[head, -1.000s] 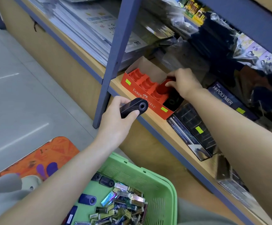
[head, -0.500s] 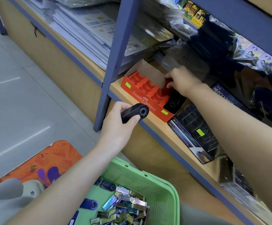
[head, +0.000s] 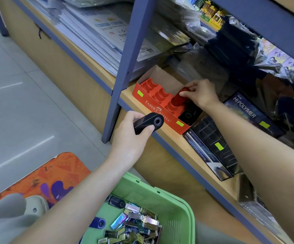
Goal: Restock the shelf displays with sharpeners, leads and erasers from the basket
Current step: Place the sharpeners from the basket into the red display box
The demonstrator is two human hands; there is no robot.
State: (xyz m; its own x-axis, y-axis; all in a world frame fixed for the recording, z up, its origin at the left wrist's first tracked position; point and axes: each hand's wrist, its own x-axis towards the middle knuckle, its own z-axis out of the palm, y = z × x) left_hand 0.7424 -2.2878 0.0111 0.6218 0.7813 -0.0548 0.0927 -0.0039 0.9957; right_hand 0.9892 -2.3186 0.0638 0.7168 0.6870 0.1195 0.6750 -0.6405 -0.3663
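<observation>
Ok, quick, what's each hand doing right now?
Left hand: holds a black sharpener.
Right hand: pinches a red sharpener in the display box.

Black sharpener [head: 149, 123]: smooth, glossy plastic. Red sharpener [head: 178, 100]: smooth plastic, sitting in a display box [head: 160, 110] of printed red card with a bare brown cardboard flap. The shelf [head: 178, 143] is pale wood-look board edged in matt blue; its upright [head: 125, 67] looks like matt painted metal. The green basket [head: 160, 199] is slotted plastic, holding shiny, iridescent lead cases [head: 137, 221].
</observation>
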